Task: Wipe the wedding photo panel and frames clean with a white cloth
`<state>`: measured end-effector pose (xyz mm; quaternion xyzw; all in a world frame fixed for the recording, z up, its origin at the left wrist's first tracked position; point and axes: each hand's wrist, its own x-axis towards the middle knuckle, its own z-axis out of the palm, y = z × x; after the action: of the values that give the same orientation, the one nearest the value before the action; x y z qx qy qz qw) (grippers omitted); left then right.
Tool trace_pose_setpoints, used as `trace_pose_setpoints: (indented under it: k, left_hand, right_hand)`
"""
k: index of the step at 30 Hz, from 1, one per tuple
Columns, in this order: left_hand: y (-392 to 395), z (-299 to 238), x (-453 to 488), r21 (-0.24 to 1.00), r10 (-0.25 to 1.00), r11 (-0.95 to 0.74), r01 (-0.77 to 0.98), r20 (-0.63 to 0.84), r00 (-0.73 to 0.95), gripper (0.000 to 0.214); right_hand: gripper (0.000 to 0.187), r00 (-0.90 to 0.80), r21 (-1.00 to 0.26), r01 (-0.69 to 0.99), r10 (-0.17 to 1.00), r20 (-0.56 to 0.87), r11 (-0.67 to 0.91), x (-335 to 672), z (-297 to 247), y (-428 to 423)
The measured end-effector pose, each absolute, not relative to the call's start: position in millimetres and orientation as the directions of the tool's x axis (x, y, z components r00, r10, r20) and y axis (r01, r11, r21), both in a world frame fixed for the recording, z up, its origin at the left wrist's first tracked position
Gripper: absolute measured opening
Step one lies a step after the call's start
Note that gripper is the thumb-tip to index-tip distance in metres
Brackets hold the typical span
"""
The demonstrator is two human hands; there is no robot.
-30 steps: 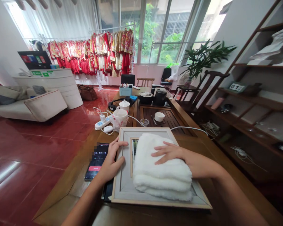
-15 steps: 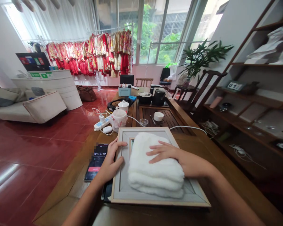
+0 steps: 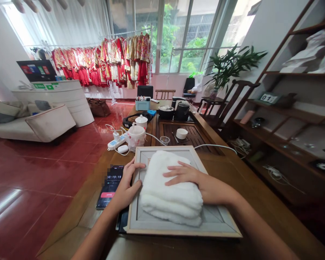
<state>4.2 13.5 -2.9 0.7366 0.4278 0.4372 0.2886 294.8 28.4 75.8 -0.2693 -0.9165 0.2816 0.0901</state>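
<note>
A folded white fluffy cloth (image 3: 169, 184) lies on a picture frame (image 3: 224, 220) with a light wooden rim and a grey inner border. My right hand (image 3: 191, 180) rests flat on the cloth, fingers spread, palm down. At the frame's left edge my left hand (image 3: 128, 184) grips the rim, thumb and forefinger on top; the other fingers are partly hidden. Most of the frame's middle is covered by the cloth. Something dark sticks out beneath the frame at its lower left.
Left of the frame lies a phone (image 3: 110, 187) showing a timer. Beyond it stand a power strip (image 3: 116, 141), a lidded white cup (image 3: 141, 121), a mug (image 3: 137, 136) and a small white bowl (image 3: 181, 134). A white cable (image 3: 216, 146) crosses the wooden table (image 3: 260, 202).
The white cloth has slid a little to the left across the frame, with my right hand moving along on top of it. My left hand has stayed at the rim.
</note>
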Motion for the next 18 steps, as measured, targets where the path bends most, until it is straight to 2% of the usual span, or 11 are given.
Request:
trace_pose_setpoints:
  k: [5,13,18]
  left_hand:
    - [11.7,1.2,4.7,0.804,0.883,-0.465,0.369,0.392,0.258,0.043]
    - [13.4,-3.0,5.5,0.799,0.881,-0.470,0.376,0.396,0.258,0.046]
    - [13.2,-3.6,3.5,0.794,0.877,-0.478,0.376,0.405,0.259,0.045]
  right_hand:
    - [0.037,-0.834,-0.594,0.464,0.550,-0.043,0.657,316.5,85.0,28.3]
    - [0.049,-0.819,-0.533,0.457,0.571,0.059,0.712,288.5,68.1,28.4]
    - [0.046,-0.826,-0.549,0.464,0.564,0.018,0.696,296.0,74.5,27.9]
